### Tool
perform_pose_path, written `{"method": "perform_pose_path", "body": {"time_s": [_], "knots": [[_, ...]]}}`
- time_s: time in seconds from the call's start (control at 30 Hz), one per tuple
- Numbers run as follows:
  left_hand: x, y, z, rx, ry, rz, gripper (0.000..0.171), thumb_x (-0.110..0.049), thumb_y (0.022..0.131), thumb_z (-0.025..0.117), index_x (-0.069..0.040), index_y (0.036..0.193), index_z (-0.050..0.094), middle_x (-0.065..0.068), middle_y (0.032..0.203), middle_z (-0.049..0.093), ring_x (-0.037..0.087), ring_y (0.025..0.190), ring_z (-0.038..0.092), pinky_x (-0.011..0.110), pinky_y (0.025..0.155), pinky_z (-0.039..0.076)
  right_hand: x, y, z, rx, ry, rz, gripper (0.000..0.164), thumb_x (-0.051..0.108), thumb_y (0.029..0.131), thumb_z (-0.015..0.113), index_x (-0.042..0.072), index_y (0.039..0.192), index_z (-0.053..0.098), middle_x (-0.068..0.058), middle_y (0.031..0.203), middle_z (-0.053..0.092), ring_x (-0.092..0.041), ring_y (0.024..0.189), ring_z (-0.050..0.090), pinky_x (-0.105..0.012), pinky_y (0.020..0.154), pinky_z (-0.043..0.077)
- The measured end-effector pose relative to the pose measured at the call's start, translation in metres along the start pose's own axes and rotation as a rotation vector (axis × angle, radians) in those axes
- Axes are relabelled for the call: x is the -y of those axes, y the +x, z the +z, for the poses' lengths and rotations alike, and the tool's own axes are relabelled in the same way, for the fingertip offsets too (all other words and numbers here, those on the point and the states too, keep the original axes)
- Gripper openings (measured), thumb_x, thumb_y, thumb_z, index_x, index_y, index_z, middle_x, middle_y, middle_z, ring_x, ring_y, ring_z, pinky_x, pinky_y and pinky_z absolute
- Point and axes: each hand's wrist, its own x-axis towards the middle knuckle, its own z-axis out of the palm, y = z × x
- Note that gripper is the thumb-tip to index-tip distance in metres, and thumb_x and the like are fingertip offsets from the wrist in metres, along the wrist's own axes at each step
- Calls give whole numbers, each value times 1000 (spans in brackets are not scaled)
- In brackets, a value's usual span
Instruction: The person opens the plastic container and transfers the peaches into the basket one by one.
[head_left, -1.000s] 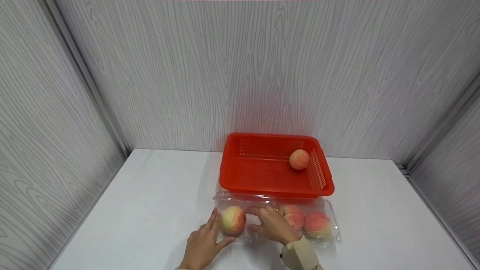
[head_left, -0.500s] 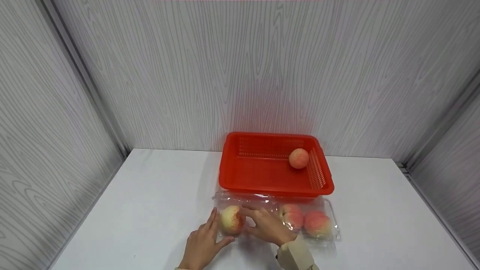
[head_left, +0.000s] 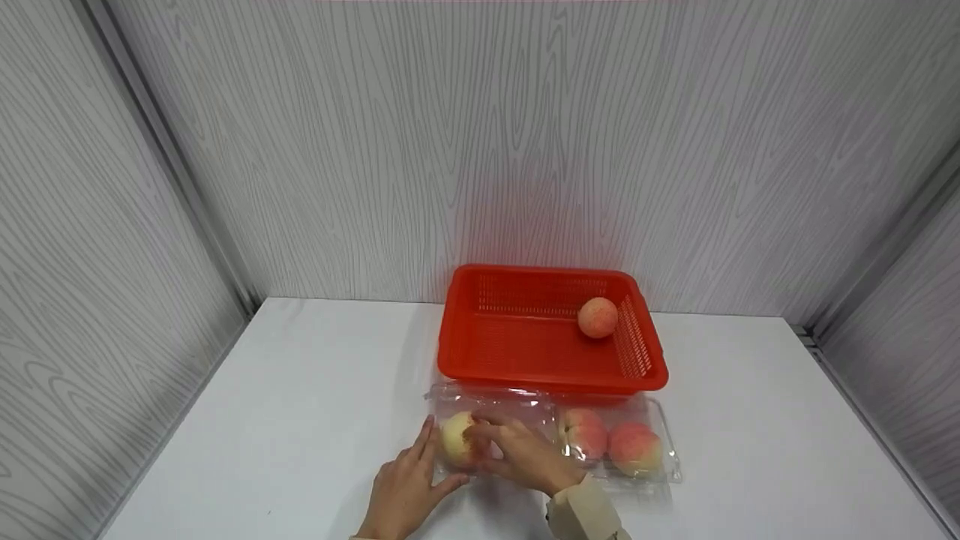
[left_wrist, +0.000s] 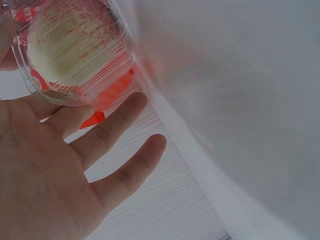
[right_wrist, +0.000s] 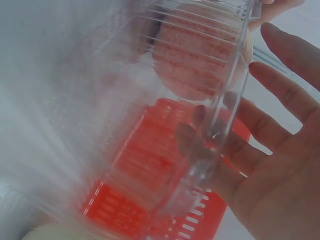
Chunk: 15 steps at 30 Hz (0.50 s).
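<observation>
Head view gives me the left hand (head_left: 405,484) laid along the near left corner of a clear, ribbed plastic container (head_left: 491,397), its fingers straight and relaxed, clasping nothing; I judge it is there to keep the light plastic from sliding. From the left wrist, I see the clear wall standing between those fingers and a round, pale-yellow peach speckled with red (head_left: 452,442).

That peach sits in the container's left part, between the two hands. The right hand (head_left: 531,457) lies over its right side, fingers slightly bent, probably to settle or steady it; its fingers are blurred from above and partly behind plastic at the wrist, so I cannot tell whether they grasp the peach.

Right of that hand, I find a pink creased peach (head_left: 583,435) and a pink-and-yellow peach (head_left: 634,450) side by side under clear plastic; whether this is the same container or a second one, I cannot tell. Just beyond stands a red rectangular plastic basket (head_left: 532,383), within easy reach, with a small orange-pink peach (head_left: 598,318) near its right wall.
</observation>
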Motion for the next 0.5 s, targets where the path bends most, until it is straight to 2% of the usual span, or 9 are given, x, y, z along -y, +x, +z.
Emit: {"method": "perform_pose_path", "body": {"time_s": [0.37,0.5], "knots": [[1,0,1,-20,15,14,95,-57,85,74,2,152,42,17,153,46,32,99,66,56,85,56,0,3,2,10,-46,-7,33,14,91,78,15,123,72,-11,143,57,-30,127,57,-52,102,48],[1,0,1,-6,6,-3,96,-57,85,74,0,154,40,16,154,46,32,100,66,57,87,55,0,2,3,8,-72,-4,35,15,91,78,15,126,71,-11,144,56,-30,126,58,-52,102,48]]}}
